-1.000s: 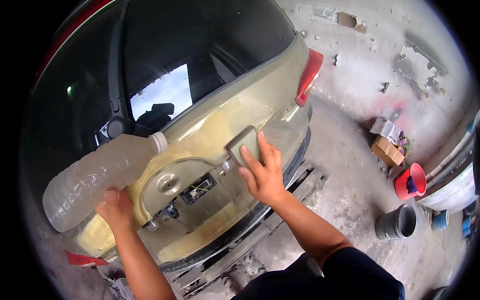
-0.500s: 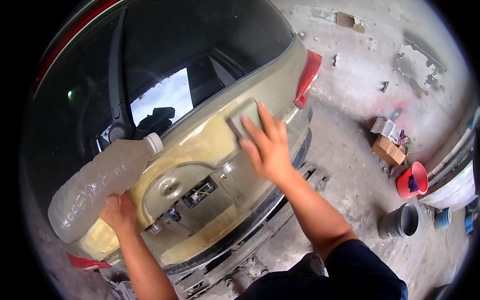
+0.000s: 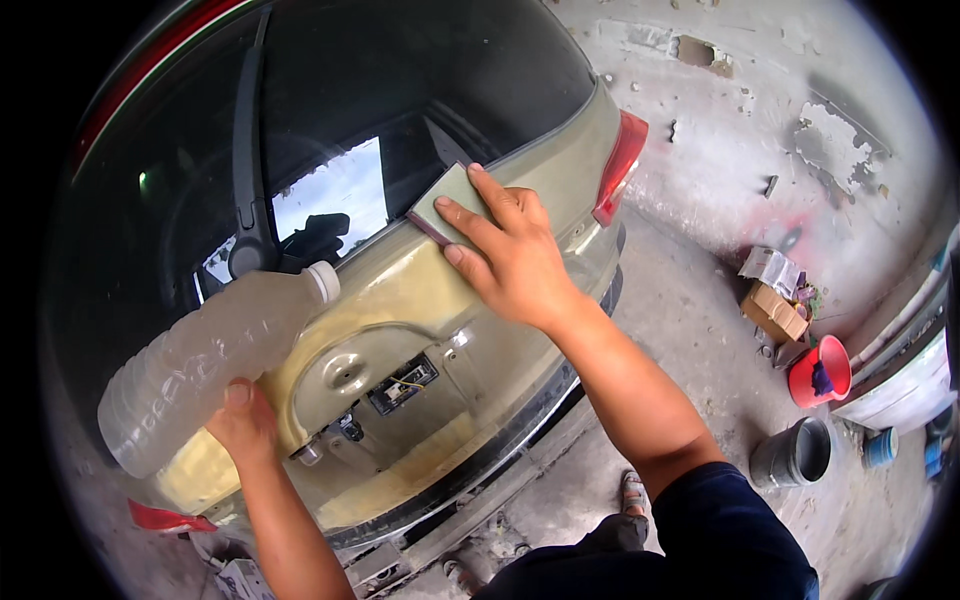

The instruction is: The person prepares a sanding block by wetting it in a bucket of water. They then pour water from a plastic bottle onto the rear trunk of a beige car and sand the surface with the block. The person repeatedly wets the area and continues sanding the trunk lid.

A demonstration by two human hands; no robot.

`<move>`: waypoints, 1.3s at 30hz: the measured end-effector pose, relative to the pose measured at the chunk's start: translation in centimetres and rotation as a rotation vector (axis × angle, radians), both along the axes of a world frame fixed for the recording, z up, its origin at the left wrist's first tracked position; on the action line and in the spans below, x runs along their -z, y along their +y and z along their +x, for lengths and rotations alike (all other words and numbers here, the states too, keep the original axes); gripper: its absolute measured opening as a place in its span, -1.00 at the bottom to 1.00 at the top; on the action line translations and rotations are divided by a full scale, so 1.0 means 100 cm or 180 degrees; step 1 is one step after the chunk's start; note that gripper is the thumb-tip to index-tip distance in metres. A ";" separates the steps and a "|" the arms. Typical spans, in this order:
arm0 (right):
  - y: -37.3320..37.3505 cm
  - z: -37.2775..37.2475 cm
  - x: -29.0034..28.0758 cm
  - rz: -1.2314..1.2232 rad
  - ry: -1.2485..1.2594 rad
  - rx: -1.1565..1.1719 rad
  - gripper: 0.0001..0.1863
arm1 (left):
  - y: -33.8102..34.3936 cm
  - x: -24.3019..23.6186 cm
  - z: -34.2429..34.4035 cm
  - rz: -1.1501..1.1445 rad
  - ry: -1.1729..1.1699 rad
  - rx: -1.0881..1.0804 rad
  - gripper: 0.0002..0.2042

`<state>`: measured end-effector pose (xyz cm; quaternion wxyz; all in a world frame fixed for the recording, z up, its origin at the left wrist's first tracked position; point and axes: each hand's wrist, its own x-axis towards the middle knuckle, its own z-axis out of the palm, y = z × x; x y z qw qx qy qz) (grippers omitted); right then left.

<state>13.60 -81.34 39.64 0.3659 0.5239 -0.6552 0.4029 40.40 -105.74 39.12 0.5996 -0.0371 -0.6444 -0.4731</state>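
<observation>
In my left hand [image 3: 244, 418] is a large clear plastic bottle [image 3: 200, 355] of cloudy liquid, tilted with its white-capped neck up to the right. My fingers are closed around its underside and partly hidden by it. My right hand [image 3: 515, 250] presses a flat sanding block [image 3: 449, 200], greenish-grey on top with a dark reddish edge, against the car's tailgate [image 3: 500, 350] at the lower edge of the rear window [image 3: 420, 90]. Its fingers lie across the block. Yellowish filler patches [image 3: 400, 290] show on the gold-coloured panel below.
A rear wiper [image 3: 250, 170] runs up the glass. Below, a recess holds an exposed fitting [image 3: 402, 384] with a yellow wire. To the right stand a grey bucket [image 3: 792, 452], a red bucket [image 3: 822, 372] and a cardboard box [image 3: 775, 312] by a peeling wall [image 3: 740, 130].
My right hand has slid the sanding block up and to the left, from the panel to the window's lower edge. The bottle stays in my left hand, nearly in place.
</observation>
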 end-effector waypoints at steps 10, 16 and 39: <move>0.002 0.023 -0.005 0.0326 0.0422 -0.0221 -0.49 | -0.001 0.008 0.000 0.0068 -0.0030 -0.0201 -0.15; 0.046 -0.057 0.003 0.0270 -0.0032 0.0270 -0.46 | -0.006 0.005 0.002 0.0068 -0.0200 -0.0094 -0.18; 0.033 -0.021 -0.005 0.0740 0.0788 -0.0404 -0.49 | 0.002 -0.003 0.014 0.0119 -0.0173 -0.0297 -0.21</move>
